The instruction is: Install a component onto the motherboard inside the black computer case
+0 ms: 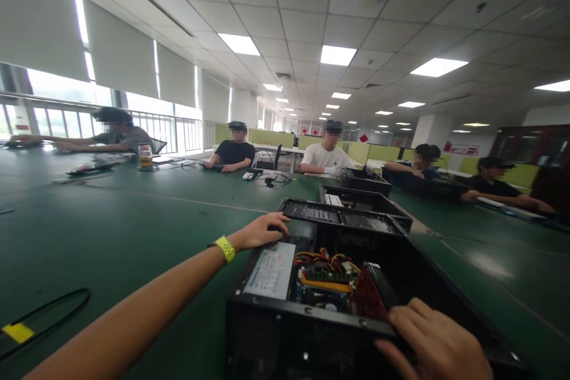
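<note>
An opened black computer case (338,332) lies on its side in front of me, its inside facing up. My left hand (266,230) is closed over the case's far left corner, beside the silver power supply (271,270). My right hand (439,335) grips the near rim toward the right, thumb outside and fingers over the edge. Just by its fingertips stands a red graphics card (371,291). Coloured cables (327,260) and a green memory stick (329,275) show around the motherboard. The fan (330,307) below them is partly hidden by the rim.
Behind my case stand a black vented panel (338,215) and another open case (356,200). A black cable loop with a yellow tag (18,332) lies at left. Across the green table (146,219), several people work; a jar (145,157) and small electronics (269,178) lie farther back.
</note>
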`<state>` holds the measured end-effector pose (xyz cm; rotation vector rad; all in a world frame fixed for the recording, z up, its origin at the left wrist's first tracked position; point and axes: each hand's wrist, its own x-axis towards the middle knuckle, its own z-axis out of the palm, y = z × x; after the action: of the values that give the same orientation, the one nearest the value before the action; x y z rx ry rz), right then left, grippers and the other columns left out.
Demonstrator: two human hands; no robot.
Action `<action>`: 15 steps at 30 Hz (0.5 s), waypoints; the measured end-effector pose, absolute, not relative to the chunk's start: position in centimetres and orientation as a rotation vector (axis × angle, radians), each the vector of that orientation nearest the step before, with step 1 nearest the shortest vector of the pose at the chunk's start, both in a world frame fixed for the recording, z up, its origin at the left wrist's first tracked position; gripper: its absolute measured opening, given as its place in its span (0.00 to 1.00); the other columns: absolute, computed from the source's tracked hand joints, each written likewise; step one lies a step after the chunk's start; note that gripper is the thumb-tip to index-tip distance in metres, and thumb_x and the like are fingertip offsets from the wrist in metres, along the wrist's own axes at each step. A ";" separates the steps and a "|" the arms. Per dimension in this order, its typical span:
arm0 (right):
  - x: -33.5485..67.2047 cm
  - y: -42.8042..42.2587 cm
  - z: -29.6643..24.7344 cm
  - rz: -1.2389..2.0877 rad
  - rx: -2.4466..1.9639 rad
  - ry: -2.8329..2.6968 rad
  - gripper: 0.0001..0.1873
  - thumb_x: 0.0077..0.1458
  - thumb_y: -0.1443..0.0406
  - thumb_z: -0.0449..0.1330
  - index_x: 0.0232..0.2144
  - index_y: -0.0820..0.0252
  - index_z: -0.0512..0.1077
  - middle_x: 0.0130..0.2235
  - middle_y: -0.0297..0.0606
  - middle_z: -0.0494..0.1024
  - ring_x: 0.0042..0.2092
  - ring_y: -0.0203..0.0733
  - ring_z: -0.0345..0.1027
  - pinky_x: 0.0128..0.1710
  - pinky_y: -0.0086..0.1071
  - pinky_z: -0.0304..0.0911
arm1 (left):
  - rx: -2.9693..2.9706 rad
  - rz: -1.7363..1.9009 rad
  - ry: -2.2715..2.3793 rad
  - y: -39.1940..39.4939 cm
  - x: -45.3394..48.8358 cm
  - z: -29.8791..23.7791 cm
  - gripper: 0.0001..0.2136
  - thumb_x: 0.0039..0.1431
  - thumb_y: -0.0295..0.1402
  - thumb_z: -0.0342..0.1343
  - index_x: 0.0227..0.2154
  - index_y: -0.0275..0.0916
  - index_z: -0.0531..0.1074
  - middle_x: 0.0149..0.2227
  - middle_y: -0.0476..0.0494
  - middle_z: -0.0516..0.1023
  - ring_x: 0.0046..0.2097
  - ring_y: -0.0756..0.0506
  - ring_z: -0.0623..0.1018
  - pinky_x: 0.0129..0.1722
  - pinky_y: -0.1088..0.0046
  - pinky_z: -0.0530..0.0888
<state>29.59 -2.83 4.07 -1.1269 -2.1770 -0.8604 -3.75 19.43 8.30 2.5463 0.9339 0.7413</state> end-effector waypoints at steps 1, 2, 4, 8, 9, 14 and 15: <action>30.6 -1.0 4.3 -0.844 -1.145 -2.202 0.15 0.63 0.55 0.51 0.32 0.58 0.69 0.30 0.35 0.73 0.32 0.40 0.63 0.30 0.33 0.51 | 2.551 0.772 1.000 21.0 -2.8 8.4 0.11 0.52 0.36 0.53 0.34 0.41 0.79 0.54 0.44 0.73 0.59 0.41 0.67 0.61 0.66 0.59; 31.6 1.0 4.5 -0.829 -1.180 -2.237 0.16 0.63 0.55 0.51 0.31 0.58 0.69 0.30 0.36 0.72 0.32 0.41 0.62 0.30 0.34 0.50 | 2.543 0.810 1.064 22.6 -1.9 8.6 0.12 0.53 0.38 0.53 0.34 0.40 0.78 0.53 0.41 0.73 0.58 0.40 0.67 0.61 0.64 0.59; 33.5 5.2 4.7 -0.801 -1.303 -2.307 0.18 0.63 0.52 0.50 0.29 0.58 0.68 0.29 0.36 0.70 0.33 0.43 0.61 0.31 0.34 0.48 | 2.509 0.873 1.177 25.2 -0.4 8.9 0.14 0.55 0.40 0.51 0.34 0.37 0.78 0.52 0.36 0.73 0.57 0.37 0.68 0.62 0.59 0.58; 35.5 13.0 4.8 -0.673 -1.658 -2.177 0.21 0.62 0.48 0.50 0.35 0.57 0.71 0.34 0.38 0.73 0.39 0.47 0.63 0.36 0.37 0.50 | 2.432 0.809 1.202 27.4 1.0 9.2 0.17 0.54 0.44 0.53 0.37 0.37 0.78 0.50 0.36 0.75 0.57 0.36 0.69 0.61 0.58 0.59; 35.5 14.3 4.8 -0.617 -1.739 -2.094 0.20 0.61 0.48 0.51 0.37 0.57 0.72 0.36 0.38 0.73 0.41 0.48 0.63 0.38 0.37 0.50 | 2.413 0.770 1.166 27.1 1.1 9.0 0.17 0.53 0.45 0.54 0.38 0.39 0.78 0.53 0.38 0.73 0.58 0.37 0.68 0.61 0.60 0.60; 34.2 16.3 5.5 -0.414 -1.821 -1.965 0.20 0.61 0.50 0.53 0.41 0.56 0.74 0.40 0.37 0.76 0.44 0.46 0.66 0.41 0.37 0.51 | 2.237 0.849 1.155 23.1 1.6 7.0 0.20 0.52 0.29 0.51 0.49 0.39 0.72 0.67 0.40 0.52 0.64 0.39 0.59 0.60 0.63 0.62; 34.0 15.8 5.6 -0.391 -1.809 -1.964 0.20 0.61 0.50 0.52 0.41 0.56 0.74 0.40 0.36 0.77 0.44 0.45 0.67 0.41 0.36 0.51 | 2.191 0.904 1.185 22.3 1.9 6.6 0.21 0.51 0.26 0.48 0.49 0.37 0.71 0.67 0.39 0.51 0.65 0.40 0.58 0.60 0.62 0.62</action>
<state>33.99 15.80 5.64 -1.8089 -1.9635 -0.3912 1.86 22.31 6.62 2.1914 1.1852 0.9045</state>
